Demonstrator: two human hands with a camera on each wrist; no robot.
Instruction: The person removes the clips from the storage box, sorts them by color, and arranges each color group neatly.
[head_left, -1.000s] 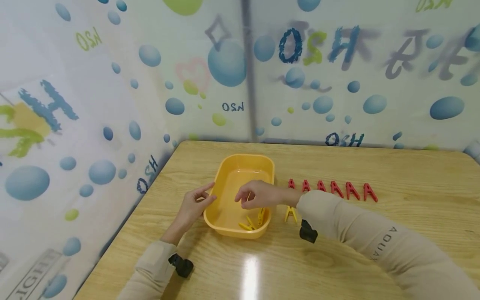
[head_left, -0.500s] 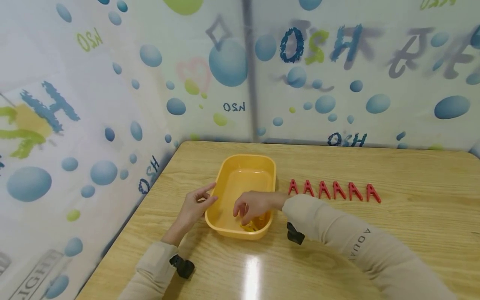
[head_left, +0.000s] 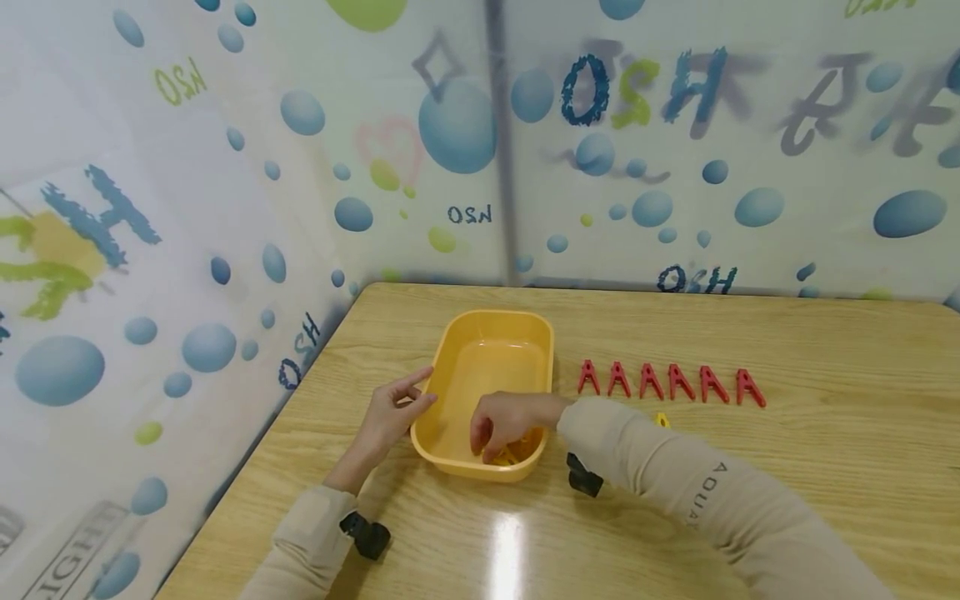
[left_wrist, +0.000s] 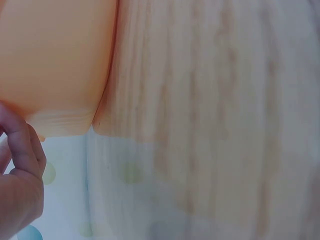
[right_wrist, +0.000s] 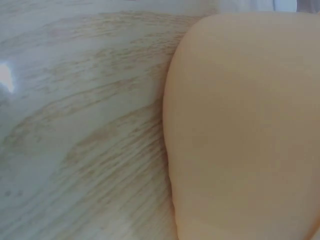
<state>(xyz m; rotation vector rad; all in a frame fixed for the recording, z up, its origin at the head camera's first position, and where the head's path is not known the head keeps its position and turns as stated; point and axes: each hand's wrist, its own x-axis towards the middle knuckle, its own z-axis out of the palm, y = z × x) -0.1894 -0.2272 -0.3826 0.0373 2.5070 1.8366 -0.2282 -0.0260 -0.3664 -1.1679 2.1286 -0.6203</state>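
A yellow plastic basin [head_left: 480,354] sits on the wooden table. My left hand [head_left: 386,421] grips its left rim, the thumb at the rim and fingers along the outer side; the left wrist view shows the hand [left_wrist: 22,165] against the basin wall [left_wrist: 60,60]. My right hand [head_left: 510,421] reaches down inside the near end, fingers bent, the tips beside yellow clothespins [head_left: 508,457] on the basin floor. I cannot tell whether it pinches one. The right wrist view shows the basin's outer wall [right_wrist: 240,125] but not the hand.
Right of the basin, several red clothespins [head_left: 650,381] lie in a row. Part of a yellow clothespin [head_left: 662,420] shows just past the right sleeve [head_left: 675,462], which covers the table there. A patterned wall covering [head_left: 630,225] rises behind the table [head_left: 600,333].
My right hand has come down from over the basin to the yellow clothespins inside. The right sleeve has shifted left and nearer, hiding one yellow clothespin on the table. The left hand stays put.
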